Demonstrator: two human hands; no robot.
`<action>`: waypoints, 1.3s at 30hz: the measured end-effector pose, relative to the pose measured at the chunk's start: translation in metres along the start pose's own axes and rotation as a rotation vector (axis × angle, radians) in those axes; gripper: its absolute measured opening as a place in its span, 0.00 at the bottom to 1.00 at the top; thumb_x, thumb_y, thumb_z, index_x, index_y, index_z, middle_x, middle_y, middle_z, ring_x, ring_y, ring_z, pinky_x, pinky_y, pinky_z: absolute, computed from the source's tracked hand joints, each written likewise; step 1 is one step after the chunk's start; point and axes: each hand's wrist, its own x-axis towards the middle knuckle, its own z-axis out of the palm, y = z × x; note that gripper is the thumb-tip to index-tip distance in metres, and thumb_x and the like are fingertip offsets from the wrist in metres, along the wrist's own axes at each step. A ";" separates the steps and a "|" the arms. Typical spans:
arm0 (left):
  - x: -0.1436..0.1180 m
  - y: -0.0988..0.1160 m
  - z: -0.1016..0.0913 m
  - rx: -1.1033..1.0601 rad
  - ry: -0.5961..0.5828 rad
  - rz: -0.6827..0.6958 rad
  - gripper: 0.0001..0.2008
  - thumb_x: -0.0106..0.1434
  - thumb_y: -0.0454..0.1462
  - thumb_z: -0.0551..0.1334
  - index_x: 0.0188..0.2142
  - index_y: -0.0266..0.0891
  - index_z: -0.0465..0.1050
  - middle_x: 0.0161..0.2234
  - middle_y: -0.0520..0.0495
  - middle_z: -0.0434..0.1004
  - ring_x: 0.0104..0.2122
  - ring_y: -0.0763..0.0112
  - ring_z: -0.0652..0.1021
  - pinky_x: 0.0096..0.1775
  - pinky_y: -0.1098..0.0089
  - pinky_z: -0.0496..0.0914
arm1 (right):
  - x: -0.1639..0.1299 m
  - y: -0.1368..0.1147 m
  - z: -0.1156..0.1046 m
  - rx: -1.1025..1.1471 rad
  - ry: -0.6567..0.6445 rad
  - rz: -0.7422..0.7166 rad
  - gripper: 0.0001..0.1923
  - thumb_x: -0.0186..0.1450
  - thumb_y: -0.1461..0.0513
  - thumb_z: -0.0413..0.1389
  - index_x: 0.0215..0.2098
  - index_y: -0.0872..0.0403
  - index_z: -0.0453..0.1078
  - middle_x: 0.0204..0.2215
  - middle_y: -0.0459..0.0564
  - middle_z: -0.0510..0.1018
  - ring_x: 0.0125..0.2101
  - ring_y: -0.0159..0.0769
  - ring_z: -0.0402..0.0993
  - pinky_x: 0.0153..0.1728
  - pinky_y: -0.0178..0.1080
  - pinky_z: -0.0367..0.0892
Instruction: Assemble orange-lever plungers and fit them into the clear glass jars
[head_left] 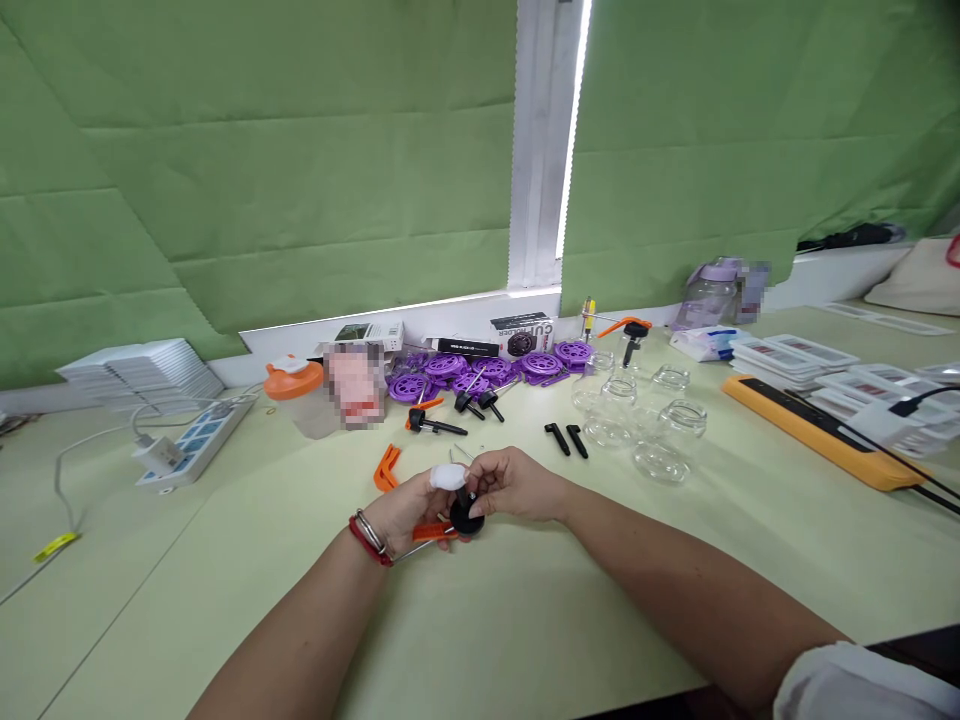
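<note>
Near the front of the bench (570, 610): I have both hands together, mid-view.
Left hand (409, 508): fingers curled around the black round part (466, 518), one digit wrapped in white.
Right hand (514, 484): fingers pinching the same part from the right.
Black round part: between the hands; orange piece (432, 532) and thin metal rod (412, 551) beside it, can't tell from my feed if joined.
Orange bracket (386, 470): on bench, just beyond left hand.
Black L-shaped pieces (557, 439): two, beyond right hand.
Glass vessels (663, 463): further right.
Purple wheels (446, 367): heaped at back.
</note>
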 end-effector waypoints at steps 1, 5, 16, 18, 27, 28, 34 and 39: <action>0.000 0.000 0.000 0.000 -0.002 0.000 0.22 0.53 0.48 0.57 0.43 0.37 0.66 0.29 0.43 0.74 0.23 0.67 0.74 0.19 0.74 0.64 | 0.000 -0.001 0.000 0.002 0.001 0.002 0.18 0.46 0.58 0.68 0.29 0.58 0.69 0.24 0.44 0.72 0.26 0.28 0.67 0.30 0.34 0.64; 0.000 0.001 0.000 0.001 -0.003 0.005 0.23 0.51 0.49 0.58 0.42 0.36 0.66 0.29 0.43 0.74 0.22 0.68 0.74 0.18 0.74 0.64 | 0.000 -0.001 0.001 0.018 0.010 -0.006 0.18 0.46 0.58 0.68 0.29 0.58 0.69 0.24 0.43 0.71 0.26 0.28 0.67 0.31 0.34 0.65; -0.001 -0.001 -0.003 0.018 -0.006 0.004 0.23 0.50 0.49 0.58 0.41 0.37 0.67 0.29 0.43 0.74 0.24 0.66 0.75 0.20 0.73 0.66 | -0.001 -0.003 0.004 0.006 0.050 0.027 0.17 0.45 0.60 0.68 0.28 0.59 0.69 0.23 0.43 0.71 0.25 0.28 0.67 0.30 0.34 0.64; 0.000 -0.001 -0.002 0.020 0.001 0.010 0.23 0.50 0.49 0.58 0.41 0.37 0.67 0.29 0.44 0.74 0.23 0.66 0.75 0.19 0.73 0.65 | -0.001 -0.003 0.004 -0.005 0.048 0.021 0.16 0.45 0.60 0.68 0.28 0.59 0.69 0.23 0.43 0.71 0.25 0.27 0.67 0.30 0.34 0.64; -0.001 0.001 -0.001 0.032 -0.027 0.016 0.23 0.50 0.50 0.59 0.41 0.36 0.68 0.30 0.43 0.75 0.26 0.65 0.76 0.20 0.74 0.65 | -0.001 -0.006 0.003 -0.034 0.047 -0.024 0.14 0.45 0.61 0.68 0.27 0.59 0.72 0.27 0.47 0.73 0.27 0.29 0.68 0.32 0.35 0.66; -0.002 0.002 -0.001 0.037 -0.024 0.015 0.24 0.50 0.50 0.59 0.41 0.36 0.67 0.30 0.43 0.75 0.27 0.64 0.76 0.20 0.74 0.65 | -0.001 -0.006 0.002 -0.047 0.050 -0.037 0.13 0.45 0.61 0.67 0.27 0.59 0.72 0.27 0.47 0.74 0.27 0.30 0.69 0.32 0.35 0.66; -0.002 0.004 0.002 0.039 -0.001 -0.005 0.24 0.48 0.52 0.60 0.39 0.38 0.66 0.30 0.43 0.75 0.25 0.65 0.76 0.19 0.74 0.65 | -0.003 -0.009 0.001 -0.092 0.055 -0.068 0.10 0.47 0.62 0.66 0.26 0.58 0.74 0.27 0.47 0.74 0.30 0.32 0.70 0.34 0.36 0.67; -0.002 0.002 0.002 0.039 0.001 0.007 0.25 0.50 0.51 0.59 0.41 0.37 0.66 0.31 0.43 0.75 0.25 0.66 0.75 0.20 0.74 0.64 | -0.002 -0.005 -0.001 -0.013 0.051 0.015 0.14 0.46 0.63 0.67 0.29 0.59 0.73 0.26 0.46 0.75 0.26 0.29 0.70 0.31 0.35 0.67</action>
